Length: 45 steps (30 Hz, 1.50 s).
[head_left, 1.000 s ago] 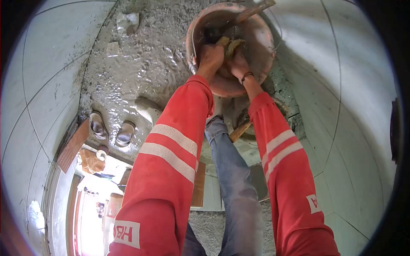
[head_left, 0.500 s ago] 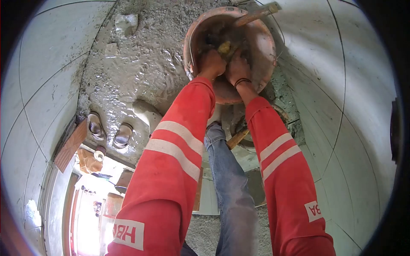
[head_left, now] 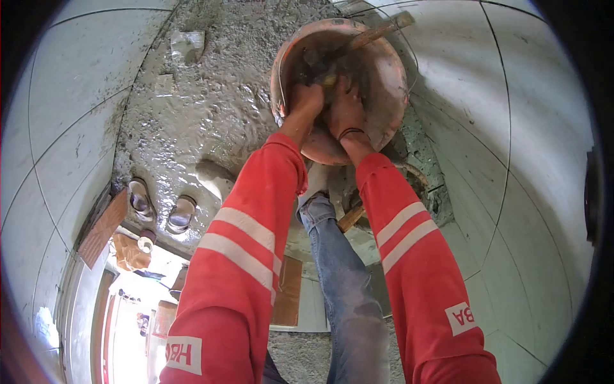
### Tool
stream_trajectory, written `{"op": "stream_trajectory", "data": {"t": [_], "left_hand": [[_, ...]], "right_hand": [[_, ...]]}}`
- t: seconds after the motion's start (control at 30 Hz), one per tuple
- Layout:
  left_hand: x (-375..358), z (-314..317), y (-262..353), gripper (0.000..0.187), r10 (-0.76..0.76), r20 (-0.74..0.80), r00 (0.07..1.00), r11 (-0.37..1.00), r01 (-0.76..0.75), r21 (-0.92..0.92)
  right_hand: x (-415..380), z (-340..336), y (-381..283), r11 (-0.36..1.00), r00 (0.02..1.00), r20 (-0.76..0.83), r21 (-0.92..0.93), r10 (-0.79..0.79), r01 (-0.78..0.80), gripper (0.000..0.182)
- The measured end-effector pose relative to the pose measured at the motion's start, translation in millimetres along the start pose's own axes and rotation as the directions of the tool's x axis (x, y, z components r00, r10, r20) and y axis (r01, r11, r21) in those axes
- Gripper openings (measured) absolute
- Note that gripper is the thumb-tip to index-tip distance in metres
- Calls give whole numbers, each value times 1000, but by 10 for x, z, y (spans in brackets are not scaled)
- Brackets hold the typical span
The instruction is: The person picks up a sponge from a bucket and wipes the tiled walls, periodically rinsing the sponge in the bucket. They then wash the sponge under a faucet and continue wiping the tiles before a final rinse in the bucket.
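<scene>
1. Pinkish-orange and smeared with grey, the bucket (head_left: 393,83) has both of your hands down inside it. It stands at the edge of a wet, muddy grey floor (head_left: 214,102), near the tiled wall (head_left: 460,70) on your right.

2. The step in hand, as I judge it, is two-handed work low in the bucket. Your left hand (head_left: 308,99) and right hand (head_left: 347,110) are side by side, and the yellow piece (head_left: 329,81) shows between them, toward the far end of your fingers.

3. Your left fingers seem curled downward, but their tips are hidden, so I cannot tell whether they close on anything. Your right fingers reach away from you, slightly parted, with the ends lost in the dark contents; whether they grip the yellow piece or only touch it, I cannot tell.

4. Your next move, I judge, calls for a firm hold from both sides and low, unhurried wrists, to limit splashing. Give room to the wooden handle (head_left: 380,33) slanting out over the far right of the rim, since a bump could jolt the bucket. Your red sleeves (head_left: 252,205) end near the rim, so mind the cuffs.

5. As for its looks, the yellow piece is just a small, dull patch against murky grey-brown. It may be soft and soaked, perhaps a sponge or cloth, but too little shows to settle its shape or edges.
</scene>
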<state>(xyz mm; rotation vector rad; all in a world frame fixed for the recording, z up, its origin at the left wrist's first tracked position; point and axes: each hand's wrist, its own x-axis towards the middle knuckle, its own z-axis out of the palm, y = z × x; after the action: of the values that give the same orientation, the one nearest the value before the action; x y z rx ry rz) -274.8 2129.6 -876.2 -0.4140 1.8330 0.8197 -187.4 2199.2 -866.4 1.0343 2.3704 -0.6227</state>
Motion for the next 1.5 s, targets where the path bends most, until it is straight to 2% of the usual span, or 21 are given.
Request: {"op": "stream_trajectory", "data": {"t": [0.1, 0.17, 0.23, 0.27, 0.33, 0.43, 0.53, 0.57, 0.63, 0.73, 0.8, 0.97, 1.03, 1.13, 1.17, 1.2, 1.23, 1.3, 1.37, 1.4, 1.5], "left_hand": [[-37, -107, 65, 63, -93, 12, 996, 969, 93, -229], [13, -70, 8, 64, -94, 45, 995, 950, 103, -295], [4, 24, -125, 75, 123, 17, 992, 982, -120, -144], [-22, 49, -168, 75, 122, 14, 992, 983, -119, -143], [-134, 25, -181, 78, -9, 252, 968, 996, 31, -83], [-436, -139, -66, 80, 129, 225, 966, 946, -51, -321], [-896, -323, 218, 90, 74, 220, 973, 889, 36, -457], [-1104, -387, 324, 92, 124, 187, 974, 915, -40, -402], [-1448, -476, 524, 92, 222, 319, 921, 782, 27, -623], [-1866, -561, 729, 82, 269, 492, 828, 616, 245, -749], [-2161, -467, 876, 76, 208, 246, 947, 776, -7, -631], [-2269, -112, 973, 54, 208, 45, 977, 801, -144, -581], [-2214, -88, 954, 72, 195, 16, 981, 917, -177, -357], [-2438, -141, 1186, 80, 249, 11, 968, 964, -247, -101], [-2680, -193, 1425, 80, 108, -15, 994, 970, -109, -218], [-2885, -234, 1594, 79, 138, -15, 990, 964, -138, -225], [-3087, -328, 1731, 78, 173, -15, 985, 959, -172, -227], [-4048, -790, 2211, 79, 190, -29, 981, 937, -190, -294], [-4423, -913, 2350, 72, 271, -39, 962, 871, -263, -416], [-4542, -1032, 2381, 72, 296, -76, 952, 858, -300, -417], [-5202, -1557, 2695, 73, 260, 246, 934, 748, -33, -663]], "right_hand": [[-23, -315, -32, 954, 968, 213, 240, 131, -182, 85], [-187, -345, -55, 981, 994, 39, 162, 102, -107, 82], [-197, -119, -13, 991, 997, -39, 121, 65, -60, 78], [-183, 38, 22, 996, 992, -119, 82, 29, -20, 74], [24, 196, 185, 989, 996, -80, 150, 27, -15, 66], [-85, -270, 75, 958, 998, -43, 285, 52, -37, 51], [-666, -1013, -166, 869, 993, -88, 494, 80, -26, 48], [-848, -1196, -195, 818, 991, -128, 574, 46, 36, 55], [-1125, -1457, -184, 705, 987, -161, 700, -2, 116, 68], [-1506, -2105, -503, 460, 1000, -7, 888, 20, -3, 72], [-1569, -2393, -679, 725, 968, -236, 681, 84, 103, 66], [-1566, -2791, -844, 739, 835, -460, 667, 303, 100, 55], [-1610, -2951, -901, 755, 790, -448, 655, 418, -28, 49], [-1563, -3043, -658, 812, 746, -603, 565, 282, 150, 43], [-1581, -3150, -665, 794, 747, -588, 593, 312, 135, 42], [-1594, -3280, -685, 774, 746, -573, 621, 341, 124, 41], [-1674, -3392, -646, 865, 727, -652, 473, 215, 168, 39], [-1854, -3838, -773, 726, 831, -497, 664, 251, 178, 34], [-2205, -4429, -999, 53, 977, -60, 997, 206, 50, 36], [-2400, -4633, -1081, -315, 997, 53, 948, 58, -32, 40], [-3152, -5159, -1528, -347, 991, 26, 935, -133, -71, 42]]}}
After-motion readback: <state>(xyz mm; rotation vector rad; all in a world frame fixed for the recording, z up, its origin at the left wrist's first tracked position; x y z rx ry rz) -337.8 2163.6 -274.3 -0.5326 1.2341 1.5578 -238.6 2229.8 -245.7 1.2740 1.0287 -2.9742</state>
